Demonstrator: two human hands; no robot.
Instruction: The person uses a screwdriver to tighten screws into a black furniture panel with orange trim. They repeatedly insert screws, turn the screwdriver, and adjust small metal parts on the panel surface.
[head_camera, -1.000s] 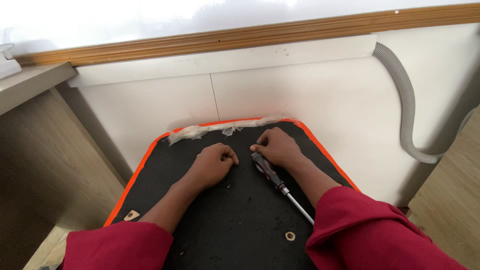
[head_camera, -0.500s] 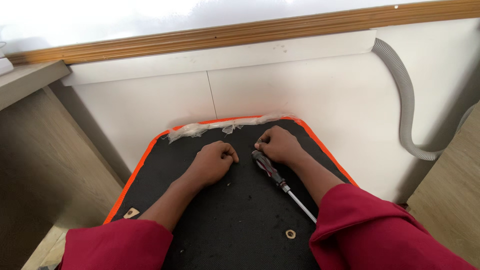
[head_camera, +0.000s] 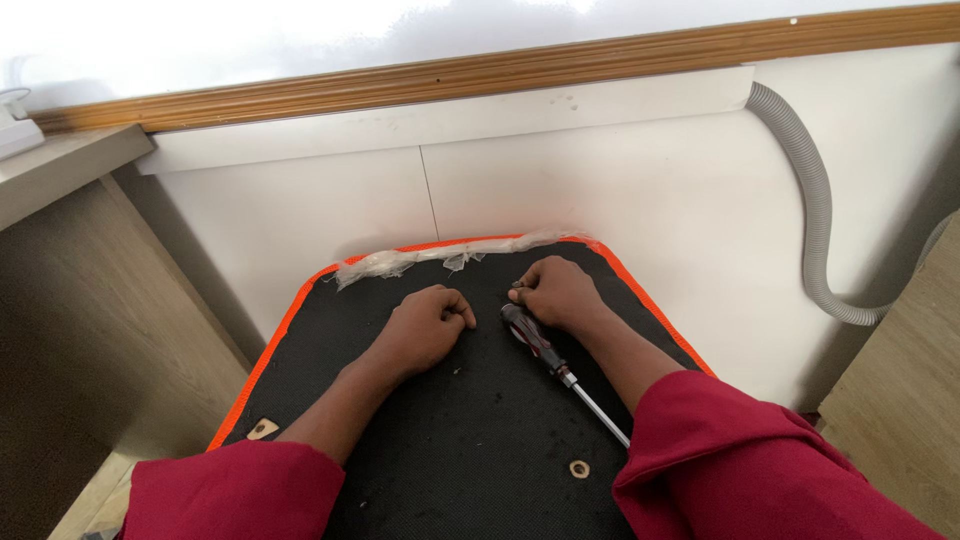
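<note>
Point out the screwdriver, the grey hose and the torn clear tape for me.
screwdriver (head_camera: 537, 343), head view, on its dark handle.
grey hose (head_camera: 812, 205), head view, mid-length against the white wall.
torn clear tape (head_camera: 440, 255), head view, middle of the strip on the panel's far edge.

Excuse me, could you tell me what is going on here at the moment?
A person in dark red sleeves rests both fists on a black panel with an orange edge, set against a white wall. The left hand is curled shut on the panel and seems to hold nothing. The right hand rests beside the handle end of a screwdriver, which lies flat along the forearm. Torn clear plastic wrap clings to the far edge.
</note>
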